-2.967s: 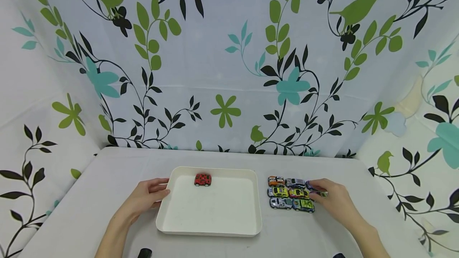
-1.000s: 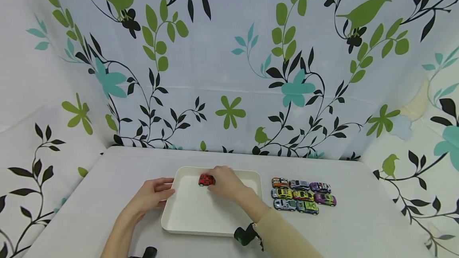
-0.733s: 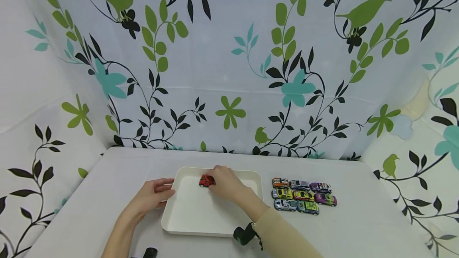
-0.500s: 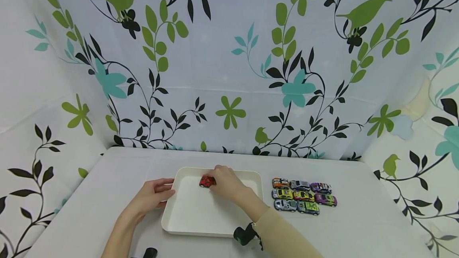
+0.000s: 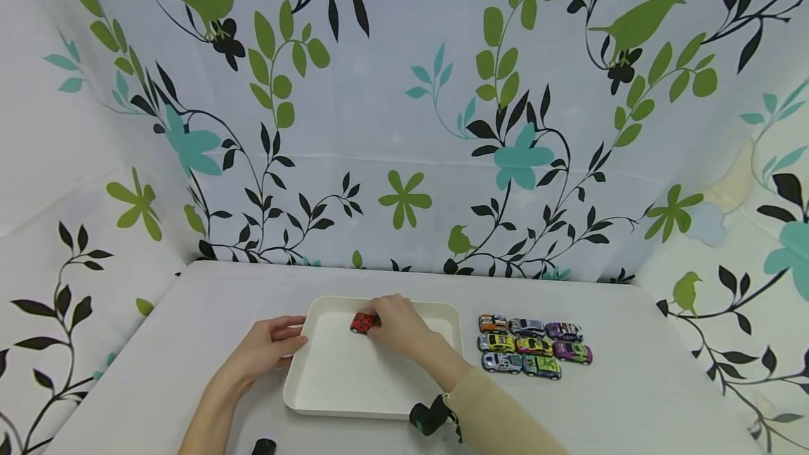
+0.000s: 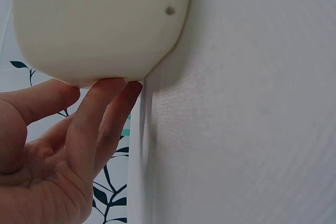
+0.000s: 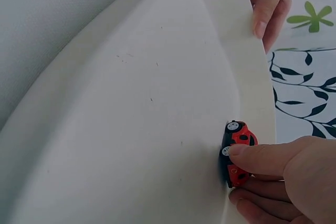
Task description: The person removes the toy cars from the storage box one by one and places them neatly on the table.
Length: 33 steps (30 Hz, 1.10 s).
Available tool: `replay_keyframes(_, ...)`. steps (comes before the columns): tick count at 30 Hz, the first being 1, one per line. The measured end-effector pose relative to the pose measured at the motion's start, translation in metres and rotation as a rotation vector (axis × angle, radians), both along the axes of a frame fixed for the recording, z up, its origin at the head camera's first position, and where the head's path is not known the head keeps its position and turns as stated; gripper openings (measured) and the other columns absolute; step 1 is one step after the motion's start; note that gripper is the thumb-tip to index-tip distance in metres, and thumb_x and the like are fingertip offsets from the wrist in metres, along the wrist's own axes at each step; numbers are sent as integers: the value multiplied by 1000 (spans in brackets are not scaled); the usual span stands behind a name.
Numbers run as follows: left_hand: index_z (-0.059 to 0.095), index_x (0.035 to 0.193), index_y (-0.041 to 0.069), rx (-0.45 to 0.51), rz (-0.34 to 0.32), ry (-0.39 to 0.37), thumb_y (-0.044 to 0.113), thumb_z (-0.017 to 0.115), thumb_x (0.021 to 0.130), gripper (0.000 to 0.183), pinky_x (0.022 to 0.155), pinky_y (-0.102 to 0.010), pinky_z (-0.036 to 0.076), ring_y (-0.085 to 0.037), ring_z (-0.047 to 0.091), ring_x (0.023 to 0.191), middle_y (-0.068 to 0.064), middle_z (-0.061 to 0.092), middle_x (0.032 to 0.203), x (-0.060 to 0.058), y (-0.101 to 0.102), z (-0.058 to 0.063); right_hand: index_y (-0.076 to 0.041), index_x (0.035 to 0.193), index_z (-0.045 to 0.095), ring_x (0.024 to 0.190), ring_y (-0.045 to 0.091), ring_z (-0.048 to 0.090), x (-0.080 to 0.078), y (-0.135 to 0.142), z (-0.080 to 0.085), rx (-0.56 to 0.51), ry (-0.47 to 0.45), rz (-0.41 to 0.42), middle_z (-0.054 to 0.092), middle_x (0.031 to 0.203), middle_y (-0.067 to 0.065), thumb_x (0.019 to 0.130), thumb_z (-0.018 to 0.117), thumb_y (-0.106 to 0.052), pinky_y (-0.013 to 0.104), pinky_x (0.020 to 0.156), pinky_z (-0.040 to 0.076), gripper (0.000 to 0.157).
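Observation:
A small red toy car [image 5: 363, 322] with black spots is near the far left of the white tray [image 5: 354, 390]. My right hand [image 5: 399, 323] pinches it from its right side. In the right wrist view, the thumb lies against the side of the red toy car [image 7: 242, 139], by a wheel, with the other fingers behind it. My left hand [image 5: 268, 347] is at the tray's left edge. Seen from the left wrist, the fingertips of that hand [image 6: 68, 145] touch the tray's outer wall [image 6: 105, 30], fingers fairly straight.
Right of the tray, several toy cars stand in close rows on the white table [image 5: 645, 385], among them a purple car [image 5: 572, 352] and an orange one [image 5: 493, 323]. A patterned cloth [image 5: 354, 104] hangs behind the table. A black wrist device [image 5: 430, 416] is on the right forearm.
Since three seconds ago my right hand has left the rows of cars and come left into the tray, onto the red toy car. The car has since turned slightly. My left hand stays at the tray.

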State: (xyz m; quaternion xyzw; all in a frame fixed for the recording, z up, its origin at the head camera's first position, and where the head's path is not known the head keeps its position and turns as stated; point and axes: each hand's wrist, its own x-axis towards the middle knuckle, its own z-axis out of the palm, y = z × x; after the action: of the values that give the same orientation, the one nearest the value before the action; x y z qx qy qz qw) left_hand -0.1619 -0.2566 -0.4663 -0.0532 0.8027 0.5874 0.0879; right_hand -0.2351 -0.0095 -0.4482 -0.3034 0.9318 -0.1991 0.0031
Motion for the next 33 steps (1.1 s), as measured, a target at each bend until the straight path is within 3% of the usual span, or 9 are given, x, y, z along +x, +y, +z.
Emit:
replay_keyframes(9,45,142,-10,28,-27,13,9,63,97,52,83,-43,61,-31,69,106,-32,57,134,3,-2,2,-10,89,73,74,8,56,3,7,4,25,5,30,72,85,-2,83,81,-15,31,78,48,11)
replay_keyframes(13,45,142,-10,10,-29,13,11,64,97,53,83,-43,61,-31,69,106,-32,57,135,3,-3,2,-9,93,74,77,7,56,4,13,7,26,-25,47,73,90,-1,83,81,-15,29,79,50,13)
replay_keyframes(21,44,143,-10,2,-38,18,11,63,98,53,82,-43,61,-31,70,105,-33,57,135,2,-4,2,-8,92,74,67,7,49,8,28,11,-3,-66,89,69,82,-4,82,80,-11,19,61,42,12)
replay_keyframes(33,45,143,-10,-3,-33,11,11,63,98,53,82,-43,61,-30,70,105,-32,57,134,2,-1,4,-8,95,75,73,8,55,12,53,18,-23,-47,111,71,87,-2,83,80,-13,20,67,45,14)
